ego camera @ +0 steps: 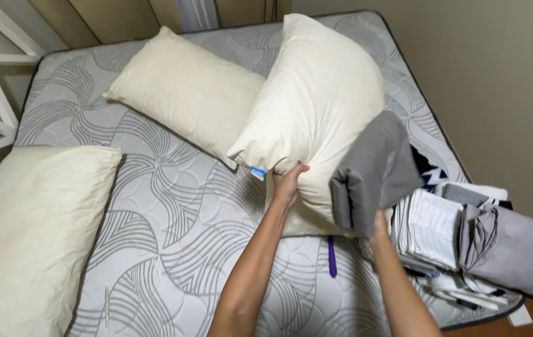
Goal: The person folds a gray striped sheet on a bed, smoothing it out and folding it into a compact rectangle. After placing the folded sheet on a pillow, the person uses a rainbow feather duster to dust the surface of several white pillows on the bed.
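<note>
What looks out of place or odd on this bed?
A purple pen-like object lies loose on the bare mattress near the left hand. The three pillows have no cases, and folded linens sit crowded at the mattress's right edge.

Both bare forearms reach up from the lower edge of the frame. The left hand point(288, 182) is clenched at centre; the right hand point(379, 223), lower and further right, is mostly hidden.

— How many pillows?
— Three: one lifted pillow point(316, 106), one flat pillow point(185, 90) behind it, one near pillow point(26, 237) at the left edge.
— And the rest?
— One mattress point(172, 212), one folded grey cloth point(375, 171), two hands.
</note>
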